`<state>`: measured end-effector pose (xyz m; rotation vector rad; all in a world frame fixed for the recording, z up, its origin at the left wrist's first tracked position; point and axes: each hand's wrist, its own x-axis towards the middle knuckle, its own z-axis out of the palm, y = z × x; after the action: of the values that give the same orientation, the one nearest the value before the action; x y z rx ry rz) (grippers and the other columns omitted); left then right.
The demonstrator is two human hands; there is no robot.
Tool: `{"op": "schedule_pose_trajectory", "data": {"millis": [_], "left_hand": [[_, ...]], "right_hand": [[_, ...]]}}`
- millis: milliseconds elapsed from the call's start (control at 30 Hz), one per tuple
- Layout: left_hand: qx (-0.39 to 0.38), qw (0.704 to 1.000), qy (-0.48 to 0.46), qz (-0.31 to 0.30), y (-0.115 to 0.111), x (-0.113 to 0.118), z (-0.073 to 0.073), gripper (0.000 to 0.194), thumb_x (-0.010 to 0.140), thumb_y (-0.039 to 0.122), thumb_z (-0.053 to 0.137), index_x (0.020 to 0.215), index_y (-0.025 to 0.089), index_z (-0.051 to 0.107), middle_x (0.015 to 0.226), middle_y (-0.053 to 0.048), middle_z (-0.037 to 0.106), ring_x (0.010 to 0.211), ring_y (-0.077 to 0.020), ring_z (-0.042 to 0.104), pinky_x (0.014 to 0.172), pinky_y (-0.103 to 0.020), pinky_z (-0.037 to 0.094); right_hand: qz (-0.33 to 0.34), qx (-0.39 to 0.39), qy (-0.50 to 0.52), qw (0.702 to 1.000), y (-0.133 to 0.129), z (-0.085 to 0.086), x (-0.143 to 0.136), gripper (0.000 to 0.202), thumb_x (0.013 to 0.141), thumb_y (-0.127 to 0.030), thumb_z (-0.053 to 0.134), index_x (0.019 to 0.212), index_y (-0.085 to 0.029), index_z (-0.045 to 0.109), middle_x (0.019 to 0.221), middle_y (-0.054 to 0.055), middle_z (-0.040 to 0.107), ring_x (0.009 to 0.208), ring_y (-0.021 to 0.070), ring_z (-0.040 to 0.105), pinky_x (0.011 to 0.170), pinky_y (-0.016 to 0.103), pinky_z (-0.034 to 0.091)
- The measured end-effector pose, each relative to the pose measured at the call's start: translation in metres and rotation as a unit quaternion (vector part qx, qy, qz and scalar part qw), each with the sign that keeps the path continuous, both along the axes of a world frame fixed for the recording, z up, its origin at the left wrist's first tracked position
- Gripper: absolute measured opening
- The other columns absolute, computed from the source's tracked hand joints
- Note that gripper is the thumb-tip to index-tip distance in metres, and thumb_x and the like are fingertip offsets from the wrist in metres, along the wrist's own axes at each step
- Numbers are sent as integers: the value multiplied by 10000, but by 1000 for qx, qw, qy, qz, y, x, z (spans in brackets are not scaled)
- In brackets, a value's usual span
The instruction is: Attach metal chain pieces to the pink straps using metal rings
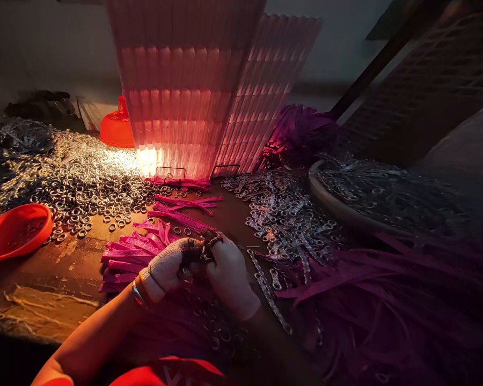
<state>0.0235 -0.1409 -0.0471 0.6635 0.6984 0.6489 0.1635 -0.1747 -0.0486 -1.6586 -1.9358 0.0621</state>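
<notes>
My left hand (pixel 169 269) wears a white knit glove with dark, worn fingertips. Close against it is my right hand (pixel 230 276), in a similar glove. Both hands are closed with their fingertips together, and what they pinch is too dark and small to make out. Beside and behind my left hand lies a pile of pink straps (pixel 124 256). More pink straps (pixel 181 214) lie just beyond the fingers, with a few loose metal rings (pixel 182 231). To the right of my right hand, a metal chain (pixel 268 289) lies on the table.
Metal rings (pixel 104 187) are heaped at left under a red lamp (pixel 118 128), near a red bowl (pixel 44 228). Ribbed translucent panels (pixel 177 118) stand behind. At right are metal clasps (pixel 282 214), a chain-filled basin (pixel 326 201) and purple straps (pixel 358 279).
</notes>
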Motion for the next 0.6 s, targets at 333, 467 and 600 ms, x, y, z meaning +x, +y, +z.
{"op": "schedule_pose_trajectory", "data": {"millis": [333,467,600], "left_hand": [[18,998,54,-9,5,-7,2,203,684,285,720,683,147,570,538,27,491,411,-52,381,392,-181,207],[67,994,86,-12,-3,-7,7,266,771,370,686,676,154,562,535,25,484,426,-60,383,411,-188,243],[248,953,173,-17,-17,-19,19,187,819,309,652,732,158,584,614,12,526,518,-69,412,465,-177,300]], "right_hand": [[154,2,-132,979,1,9,25,300,803,-118,569,1078,-141,685,1061,145,655,969,267,557,830,369,425],[144,-33,-208,967,0,13,26,159,740,-85,555,765,-162,692,887,133,660,839,253,546,717,356,369],[128,-45,-124,983,-13,14,30,141,733,-117,538,758,-188,658,783,75,629,725,201,511,645,311,318]]}}
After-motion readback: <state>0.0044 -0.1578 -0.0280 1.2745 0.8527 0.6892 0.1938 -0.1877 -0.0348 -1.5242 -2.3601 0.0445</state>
